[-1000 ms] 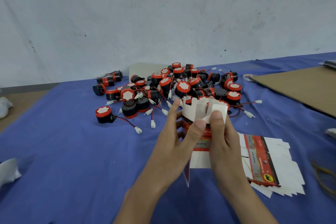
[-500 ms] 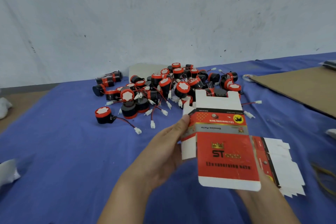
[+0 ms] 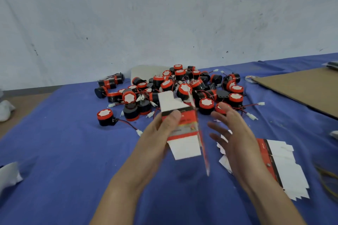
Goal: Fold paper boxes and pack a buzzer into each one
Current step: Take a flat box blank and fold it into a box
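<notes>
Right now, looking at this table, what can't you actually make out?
Head view only:
- Motion blur: the print on the paper box.
- Hidden behind that box: most fingers of the left hand.
- Covered partly by the right hand and forearm: the stack of flat boxes.
- Blurred, cut off by the right edge: yellow loops.
- Cut off by the left edge: a white object.

Blurred: paper box (image 3: pixel 185 145) print; flat-box stack (image 3: pixel 285 166) partly behind right hand (image 3: pixel 232 133).

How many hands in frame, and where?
2. The left hand grips the paper box front centre. The right hand is open just right of it, apparently not touching. None look hidden.
</notes>
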### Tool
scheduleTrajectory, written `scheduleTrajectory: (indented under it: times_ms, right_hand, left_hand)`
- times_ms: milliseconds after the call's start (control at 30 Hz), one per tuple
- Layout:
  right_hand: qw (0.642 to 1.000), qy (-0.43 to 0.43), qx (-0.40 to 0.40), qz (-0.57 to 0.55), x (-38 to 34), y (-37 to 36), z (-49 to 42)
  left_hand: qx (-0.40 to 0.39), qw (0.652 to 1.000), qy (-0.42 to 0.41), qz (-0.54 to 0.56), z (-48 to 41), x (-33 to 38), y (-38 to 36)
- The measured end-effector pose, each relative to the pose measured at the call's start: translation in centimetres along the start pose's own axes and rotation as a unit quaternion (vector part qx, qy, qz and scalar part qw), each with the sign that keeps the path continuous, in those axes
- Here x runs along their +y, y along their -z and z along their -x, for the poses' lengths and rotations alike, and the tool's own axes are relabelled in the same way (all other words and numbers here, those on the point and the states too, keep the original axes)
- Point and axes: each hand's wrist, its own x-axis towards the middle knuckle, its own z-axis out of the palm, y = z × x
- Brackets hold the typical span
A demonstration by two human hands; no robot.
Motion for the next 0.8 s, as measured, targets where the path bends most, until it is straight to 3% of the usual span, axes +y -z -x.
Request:
scheduleTrajectory:
  times_ms: [100,200,467,667,800]
  right_hand:
    - [0.997,0.028,-0.065,0.038,-0.8,-1.1,1.0]
    - [0.984,0.072,-0.144,0.072,0.2,-2.5,2.8]
    - [0.969,0.167,-0.102,0.151,0.2,-3.4,4.0]
    - [0.968,0.182,-0.078,0.152,0.2,-3.7,4.2]
    - [0.959,0.187,-0.109,0.181,0.7,-3.4,4.5]
  left_hand:
    - [-0.024,0.991,-0.07,-0.111,0.3,0.2,-0.7]
    - [-0.024,0.986,-0.09,-0.141,0.2,-1.1,-1.5]
    - [-0.013,0.983,-0.138,-0.124,1.0,-0.9,-2.5]
    - [-0.011,0.996,-0.081,-0.046,1.0,-1.1,-2.0]
    - [-0.023,0.997,-0.064,-0.037,0.9,-1.1,-1.8]
